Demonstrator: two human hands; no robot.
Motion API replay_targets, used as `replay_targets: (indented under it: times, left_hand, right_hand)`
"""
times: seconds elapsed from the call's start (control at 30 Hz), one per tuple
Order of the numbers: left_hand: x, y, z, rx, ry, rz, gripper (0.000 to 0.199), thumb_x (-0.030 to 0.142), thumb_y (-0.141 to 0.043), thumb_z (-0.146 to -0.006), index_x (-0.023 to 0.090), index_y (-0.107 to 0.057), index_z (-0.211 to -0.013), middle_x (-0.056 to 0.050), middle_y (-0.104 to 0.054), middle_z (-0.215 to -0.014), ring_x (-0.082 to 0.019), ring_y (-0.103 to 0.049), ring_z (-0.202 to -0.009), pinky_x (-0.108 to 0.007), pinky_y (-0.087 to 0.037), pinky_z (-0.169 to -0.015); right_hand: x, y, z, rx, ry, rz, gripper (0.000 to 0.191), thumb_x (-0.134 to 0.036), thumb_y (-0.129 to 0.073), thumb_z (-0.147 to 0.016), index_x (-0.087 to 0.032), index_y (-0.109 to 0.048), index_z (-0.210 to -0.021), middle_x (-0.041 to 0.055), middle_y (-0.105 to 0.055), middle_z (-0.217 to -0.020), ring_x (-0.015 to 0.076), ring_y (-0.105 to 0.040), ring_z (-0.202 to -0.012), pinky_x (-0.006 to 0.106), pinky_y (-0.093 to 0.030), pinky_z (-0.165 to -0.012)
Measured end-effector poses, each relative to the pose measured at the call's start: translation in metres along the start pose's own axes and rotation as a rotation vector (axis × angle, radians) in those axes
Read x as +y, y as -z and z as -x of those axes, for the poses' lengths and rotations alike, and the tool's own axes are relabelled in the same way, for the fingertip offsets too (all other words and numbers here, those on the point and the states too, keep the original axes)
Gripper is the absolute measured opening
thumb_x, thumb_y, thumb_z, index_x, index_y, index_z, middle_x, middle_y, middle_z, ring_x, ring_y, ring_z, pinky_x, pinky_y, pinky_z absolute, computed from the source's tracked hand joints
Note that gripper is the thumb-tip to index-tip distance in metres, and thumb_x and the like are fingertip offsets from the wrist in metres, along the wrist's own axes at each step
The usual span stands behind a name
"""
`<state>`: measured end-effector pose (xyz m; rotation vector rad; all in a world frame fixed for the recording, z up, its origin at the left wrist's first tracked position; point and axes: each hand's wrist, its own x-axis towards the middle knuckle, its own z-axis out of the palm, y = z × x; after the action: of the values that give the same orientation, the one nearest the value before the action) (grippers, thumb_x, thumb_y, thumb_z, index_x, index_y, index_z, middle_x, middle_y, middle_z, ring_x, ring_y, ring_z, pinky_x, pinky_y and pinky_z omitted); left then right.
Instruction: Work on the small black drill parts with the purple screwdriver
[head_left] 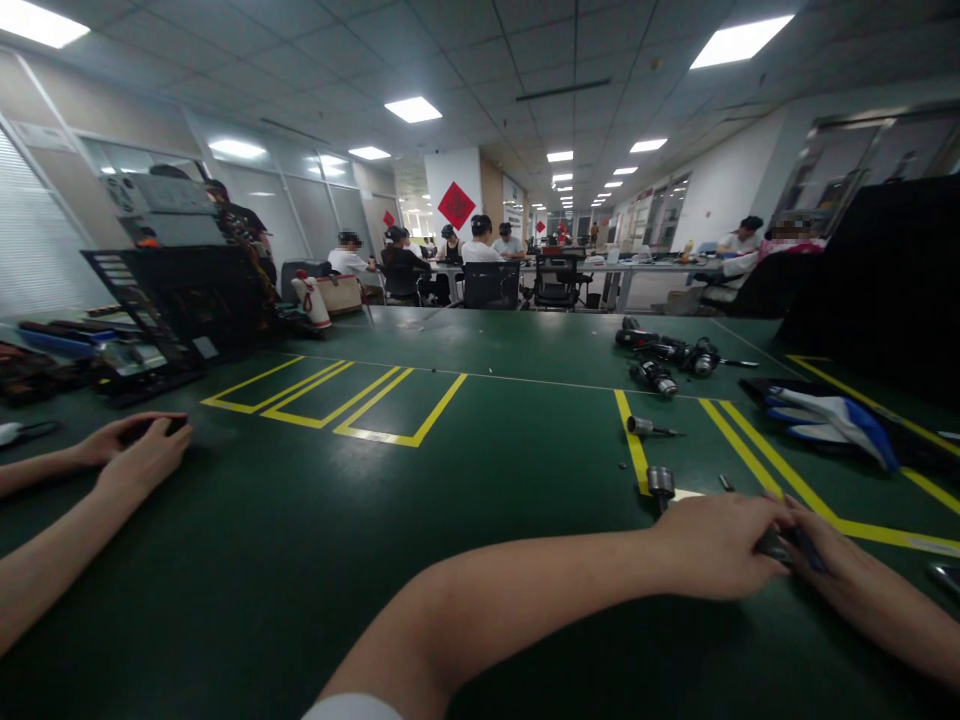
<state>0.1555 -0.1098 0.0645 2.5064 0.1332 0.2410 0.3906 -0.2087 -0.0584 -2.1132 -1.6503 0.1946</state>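
Dark metal part [772, 546] is between the person's two hands, low over the worktop [525, 470]. Left hand [712, 548] reaches across, back up, thumb and fingers closed on the part; right hand [844, 570] comes in from the other side, half curled round a dark bar [810, 550], fingers partly hidden. Can't tell if bar and part are one piece. Hands meet, probably so each steadies the other's hold. Just past the left hand's wrist, a metal socket [660, 482] with its shank down behind the wrist, pale paper [687, 494] beside it; small metal piece [726, 482] just beyond the knuckles. Farther out, a thin-tipped bit [651, 427] lies on its side. These loose bits sit near the hands, likely for easy reach. Drill-like tools [697, 358] bunched beyond them, maybe pushed back for elbow room. Blue-and-white gloves [832, 412] past the right hand, lying flat, apparently taken off or unused. Yellow tape [885, 533] near the right hand outlines areas, presumably marking places for things. Well left of the hands, a co-worker's arms [82, 530], a dark object [177, 423] held at their end. More people [480, 250] seated far beyond.
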Motion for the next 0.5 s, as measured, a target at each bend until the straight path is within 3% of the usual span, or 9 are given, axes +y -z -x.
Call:
replay_targets:
  times: [0.17, 0.37, 0.5]
  left_hand:
    - [-0.013, -0.019, -0.034, 0.001, 0.130, -0.119, 0.043, 0.031, -0.048, -0.085, 0.011, -0.043, -0.123, -0.015, -0.058, -0.118, -0.030, -0.057, -0.105, -0.042, -0.049, -0.079]
    - [-0.026, -0.036, -0.055, 0.005, 0.160, -0.213, 0.036, 0.033, -0.046, -0.085, 0.012, -0.048, -0.114, -0.013, -0.062, -0.112, -0.029, -0.057, -0.101, -0.039, -0.049, -0.077]
    - [-0.023, -0.037, -0.057, 0.003, 0.131, -0.242, 0.037, 0.036, -0.042, -0.088, 0.011, -0.049, -0.114, -0.013, -0.059, -0.114, -0.026, -0.054, -0.103, -0.037, -0.047, -0.080]
  right_hand:
    - [-0.003, 0.004, -0.032, 0.041, -0.005, -0.093, 0.057, -0.040, -0.044, -0.075, -0.020, -0.039, -0.128, 0.0177, -0.046, -0.137, 0.0299, -0.043, -0.125, 0.040, -0.036, -0.103]
    - [-0.010, 0.013, -0.034, 0.033, -0.070, -0.149, 0.048, -0.044, -0.040, -0.077, -0.021, -0.046, -0.118, 0.0171, -0.057, -0.127, 0.0297, -0.057, -0.113, 0.039, -0.047, -0.092]
    - [-0.017, 0.017, -0.033, 0.089, -0.063, -0.093, 0.046, -0.044, -0.040, -0.073, -0.020, -0.051, -0.111, 0.0166, -0.062, -0.120, 0.0291, -0.062, -0.106, 0.036, -0.050, -0.087]
